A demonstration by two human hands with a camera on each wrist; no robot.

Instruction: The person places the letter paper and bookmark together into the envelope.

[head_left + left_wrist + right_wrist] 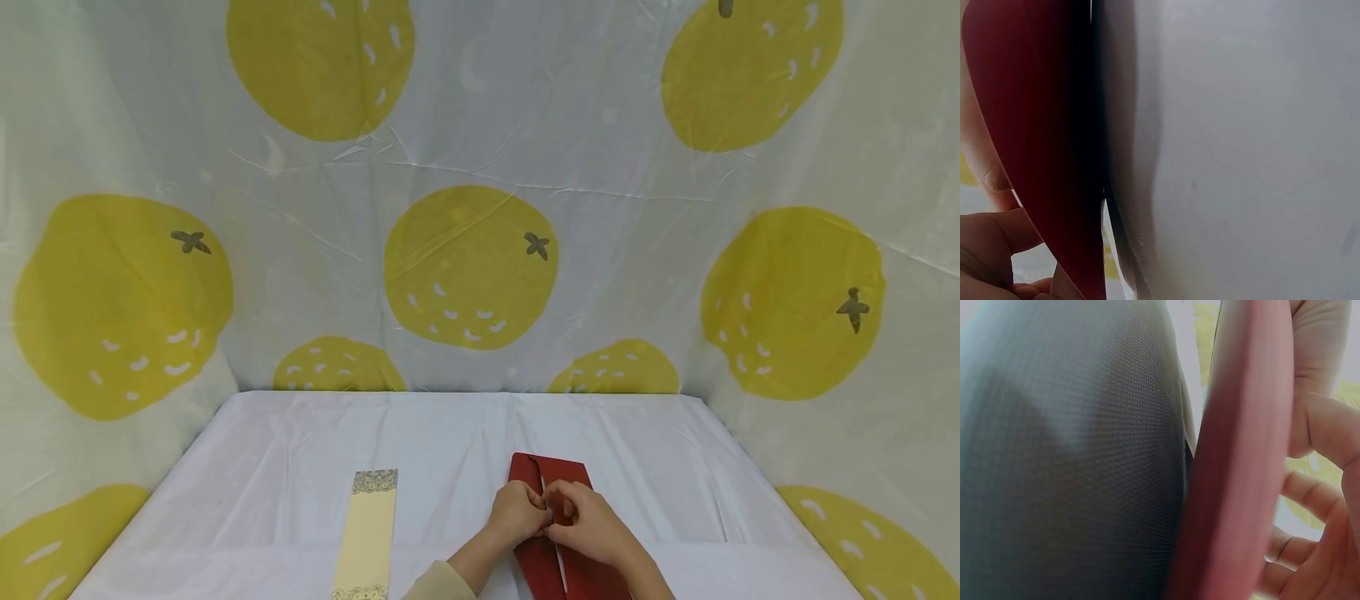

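Note:
A dark red folded paper sleeve (540,569), like an envelope with two flaps meeting along a lengthwise middle seam, lies right of centre. A thin white edge shows in the seam. My left hand (517,512) bends its fingers over the left flap and pinches at the seam. From the other side my right hand (590,523) pinches the same spot, thumb and forefinger together. The fingertips of both hands nearly meet and hide that part. In the left wrist view a red flap (1029,125) bows upward; the right wrist view shows a red panel (1241,450) beside curled fingers (1329,425).
Left of the sleeve lies a long cream card (367,533) with lace-pattern bands at its ends. A creased white cloth (300,467) covers the table. Fabric walls with yellow fruit prints (472,267) enclose the back and both sides.

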